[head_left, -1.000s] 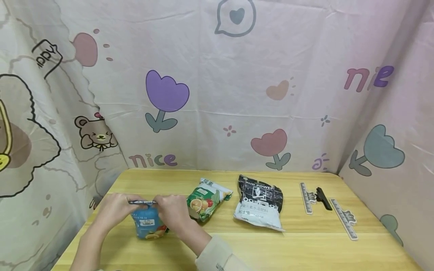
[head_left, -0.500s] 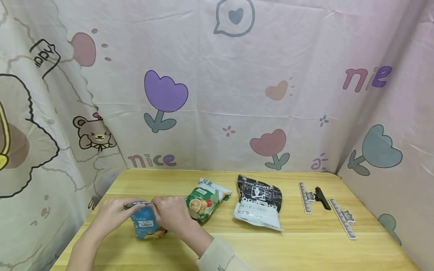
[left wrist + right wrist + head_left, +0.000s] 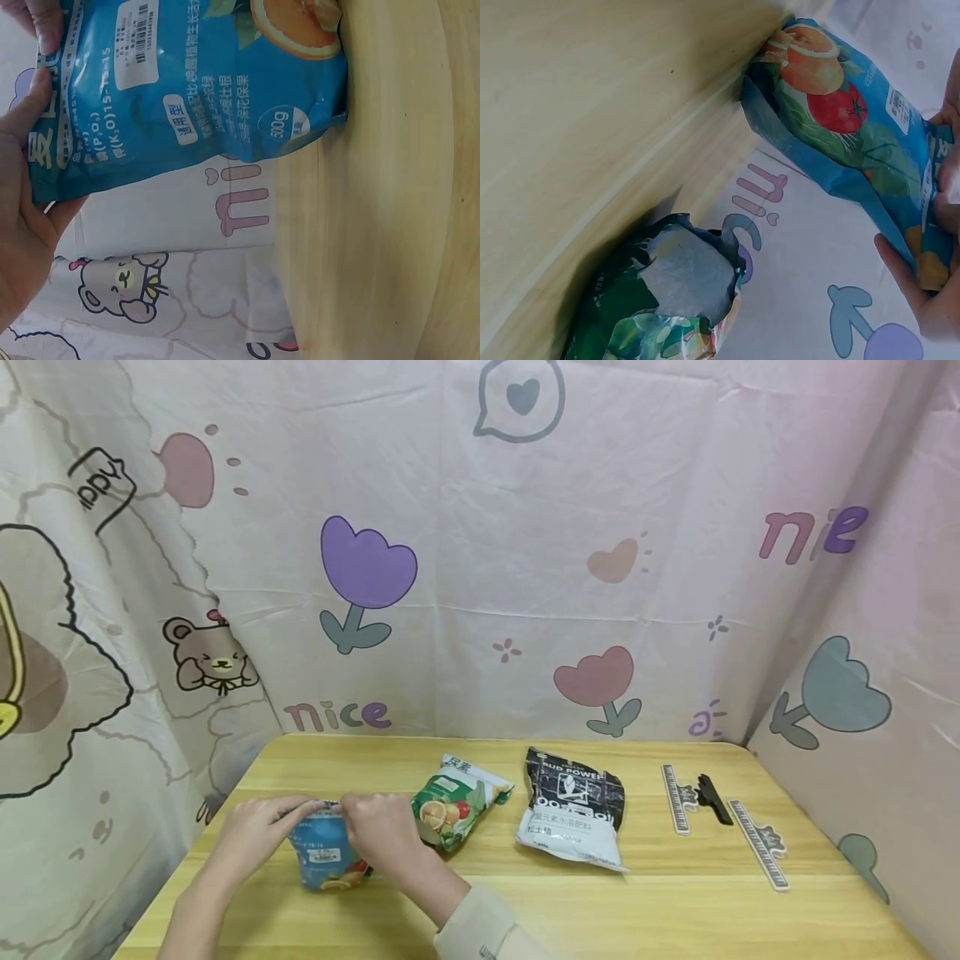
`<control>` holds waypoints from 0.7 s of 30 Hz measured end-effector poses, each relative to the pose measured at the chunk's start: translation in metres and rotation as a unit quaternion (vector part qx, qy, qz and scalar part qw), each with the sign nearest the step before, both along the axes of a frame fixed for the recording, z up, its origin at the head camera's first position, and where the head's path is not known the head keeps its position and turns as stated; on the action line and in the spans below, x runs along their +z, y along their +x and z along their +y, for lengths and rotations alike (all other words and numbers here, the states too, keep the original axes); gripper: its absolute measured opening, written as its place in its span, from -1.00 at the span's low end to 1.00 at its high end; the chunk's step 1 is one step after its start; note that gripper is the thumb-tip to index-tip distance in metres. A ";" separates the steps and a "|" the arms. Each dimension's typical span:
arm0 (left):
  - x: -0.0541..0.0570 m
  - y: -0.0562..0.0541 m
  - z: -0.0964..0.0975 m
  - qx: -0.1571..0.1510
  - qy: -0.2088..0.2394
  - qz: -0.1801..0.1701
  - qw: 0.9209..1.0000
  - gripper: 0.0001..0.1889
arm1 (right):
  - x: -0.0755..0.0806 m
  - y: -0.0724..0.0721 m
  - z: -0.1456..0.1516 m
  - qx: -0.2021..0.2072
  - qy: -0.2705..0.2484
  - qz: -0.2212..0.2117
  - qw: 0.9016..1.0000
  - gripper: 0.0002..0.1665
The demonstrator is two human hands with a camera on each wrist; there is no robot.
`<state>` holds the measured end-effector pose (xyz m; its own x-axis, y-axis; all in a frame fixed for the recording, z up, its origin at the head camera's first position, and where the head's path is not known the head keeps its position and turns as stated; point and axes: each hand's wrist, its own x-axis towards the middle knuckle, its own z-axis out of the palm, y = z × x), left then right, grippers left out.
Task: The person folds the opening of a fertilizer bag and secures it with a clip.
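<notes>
A blue fertilizer bag [image 3: 324, 856] stands upright on the table at the left, both hands at its top edge. The left hand [image 3: 255, 835] pinches one top corner; in the left wrist view its thumb lies on the face of the bag [image 3: 187, 90], which has a white barcode label and an orange slice. At the other top corner the right hand [image 3: 386, 831] grips the edge, its fingertips hidden in the head view. The right wrist view shows the bag [image 3: 877, 150] with its printed tomato and its folded side.
Right of the hands lies a green bag [image 3: 453, 802] with printed fruit. Beyond it is a black and white bag [image 3: 573, 810]. Farther right lie two white ruler-like clips [image 3: 761, 843] and a black clip [image 3: 715, 800]. A patterned cloth [image 3: 480, 568] hangs behind the table.
Between the hands, the bag's top edge has tilted; its dark strip shows less and more blue face shows. The left hand has shifted slightly. The other bags and clips stay put.
</notes>
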<state>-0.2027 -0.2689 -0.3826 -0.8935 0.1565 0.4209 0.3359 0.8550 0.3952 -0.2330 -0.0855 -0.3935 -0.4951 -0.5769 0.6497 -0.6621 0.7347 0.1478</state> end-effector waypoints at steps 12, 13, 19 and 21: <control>0.000 0.008 -0.012 -0.036 0.118 -0.064 0.990 -0.75 | 0.003 -0.001 0.019 0.081 -0.037 -0.124 0.988 -0.78; 0.001 0.007 -0.011 -0.036 0.116 -0.060 0.991 -0.75 | 0.003 -0.001 0.019 0.082 -0.039 -0.122 0.988 -0.80; -0.001 0.005 -0.009 -0.027 0.097 -0.019 0.995 -0.78 | 0.002 -0.002 0.019 0.073 -0.043 -0.110 0.990 -0.87; -0.002 0.005 -0.009 -0.028 0.097 -0.008 0.995 -0.78 | 0.001 -0.002 0.019 0.067 -0.042 -0.112 0.991 -0.87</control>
